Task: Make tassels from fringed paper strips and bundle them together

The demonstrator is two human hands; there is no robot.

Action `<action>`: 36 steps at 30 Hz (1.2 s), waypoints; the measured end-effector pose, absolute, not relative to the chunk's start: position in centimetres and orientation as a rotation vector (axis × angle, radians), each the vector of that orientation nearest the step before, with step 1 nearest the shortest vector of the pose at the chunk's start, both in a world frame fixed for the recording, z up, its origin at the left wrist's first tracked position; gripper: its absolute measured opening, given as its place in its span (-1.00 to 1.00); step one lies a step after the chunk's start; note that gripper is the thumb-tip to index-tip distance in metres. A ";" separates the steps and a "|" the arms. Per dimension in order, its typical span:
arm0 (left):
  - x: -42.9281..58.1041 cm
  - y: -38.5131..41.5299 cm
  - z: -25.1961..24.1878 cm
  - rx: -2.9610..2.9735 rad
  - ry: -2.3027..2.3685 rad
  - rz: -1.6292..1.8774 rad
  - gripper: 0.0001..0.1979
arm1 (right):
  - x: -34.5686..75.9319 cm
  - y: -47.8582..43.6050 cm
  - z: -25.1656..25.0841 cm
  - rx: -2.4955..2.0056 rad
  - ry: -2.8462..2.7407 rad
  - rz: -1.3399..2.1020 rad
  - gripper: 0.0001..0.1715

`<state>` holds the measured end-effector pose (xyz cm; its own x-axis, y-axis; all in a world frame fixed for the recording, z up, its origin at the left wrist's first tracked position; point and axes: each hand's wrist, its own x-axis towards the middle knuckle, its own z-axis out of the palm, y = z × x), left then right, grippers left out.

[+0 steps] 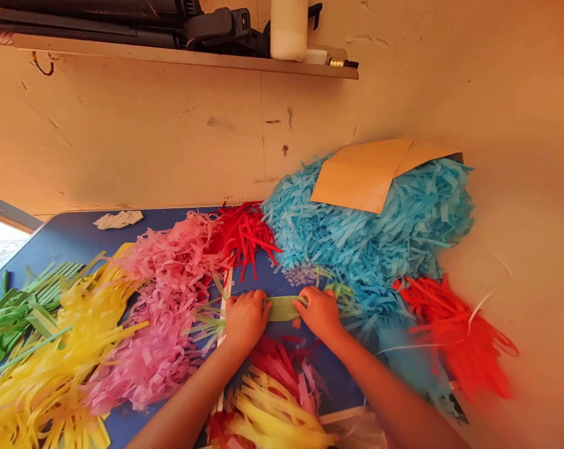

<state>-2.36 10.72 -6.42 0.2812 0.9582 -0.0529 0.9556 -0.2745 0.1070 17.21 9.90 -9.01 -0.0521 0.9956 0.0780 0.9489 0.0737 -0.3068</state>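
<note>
Stretched between both hands is a light green tissue paper fringe (283, 308), its middle band flat and its cut strips spreading out past each hand. My left hand (247, 318) is closed on the band's left end, and my right hand (320, 313) pinches the right end. Just below the hands lies a bundle of yellow fringe (272, 408) with dark pink strips (282, 360) above it. Pink fringe (170, 312) heaps up to the left of my left hand. Beyond my right hand rises a large pile of light blue fringe (357, 231).
The blue table (76, 232) carries green strips (34, 305), yellow fringe (71, 349), red fringe (247, 234) and a crumpled white scrap (118, 219). Orange-yellow paper sheets (361, 174) rest on the blue pile. More red fringe (455, 330) lies right. A wall shelf (170, 59) holds a white bottle (289, 31).
</note>
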 end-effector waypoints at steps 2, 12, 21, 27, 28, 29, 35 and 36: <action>-2.5 10.5 -6.2 2.542 1.677 0.080 -0.74 | 17.4 9.8 -8.4 -1.983 -2.038 0.187 -0.88; -4.4 10.6 -5.0 2.802 1.068 0.073 -0.64 | 17.7 8.8 -7.0 -1.300 -2.581 0.384 -0.59; -4.6 11.6 -6.1 2.649 1.379 0.272 -0.73 | 18.3 10.2 -7.5 -1.422 -2.424 0.434 -0.65; -4.8 10.8 -6.2 2.700 1.325 0.373 -0.81 | 18.8 10.5 -7.4 -1.431 -2.373 0.411 -0.81; -4.9 10.8 -6.4 2.700 1.330 0.393 -0.79 | 18.9 10.5 -7.4 -1.423 -2.367 0.401 -0.79; -5.1 10.8 -6.7 2.698 1.338 0.416 -0.77 | 19.1 10.4 -7.3 -1.419 -2.360 0.389 -0.77; -5.8 11.3 -8.3 2.661 1.340 0.553 -0.76 | 20.3 9.8 -7.2 -1.449 -2.276 0.323 -0.64; -5.9 11.3 -8.4 2.650 1.339 0.571 -0.76 | 20.6 9.7 -7.1 -1.447 -2.261 0.318 -0.68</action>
<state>-5.87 11.30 -8.44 0.5377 0.7960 0.2778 0.7515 -0.6019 0.2701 20.57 9.69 -7.14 -0.3595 0.9032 0.2346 0.8033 0.4275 -0.4148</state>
